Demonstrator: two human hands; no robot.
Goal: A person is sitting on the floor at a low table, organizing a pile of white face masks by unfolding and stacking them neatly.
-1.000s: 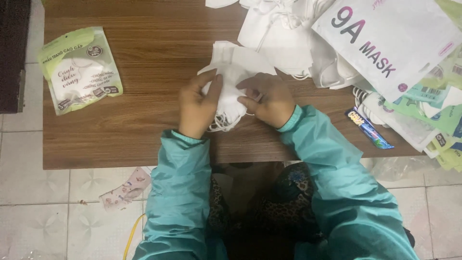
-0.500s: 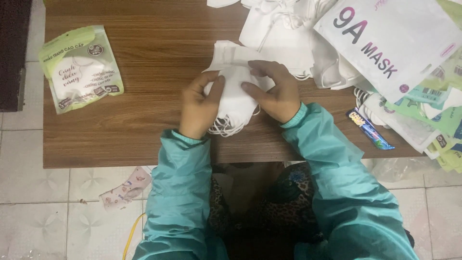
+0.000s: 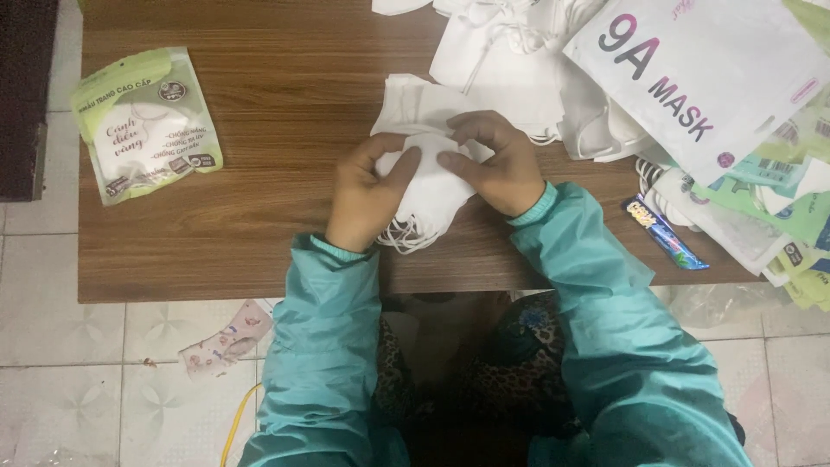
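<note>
White soft cloth masks (image 3: 430, 186) are pinched in a stack by both closed hands, left (image 3: 367, 195) and right (image 3: 494, 166); loose ear loops could be snagged at the brown wooden desk (image 3: 277, 130) edge.

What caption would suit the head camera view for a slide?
Two bare hands, left hand and right hand, grip folded white fabric masks on a brown wooden table.

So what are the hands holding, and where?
Both the left hand and right hand grip a stack of white face masks by its upper middle.

Teal jacket sleeves (image 3: 333, 346) with ribbed cuffs; leopard-print trousers (image 3: 519, 380).
</note>
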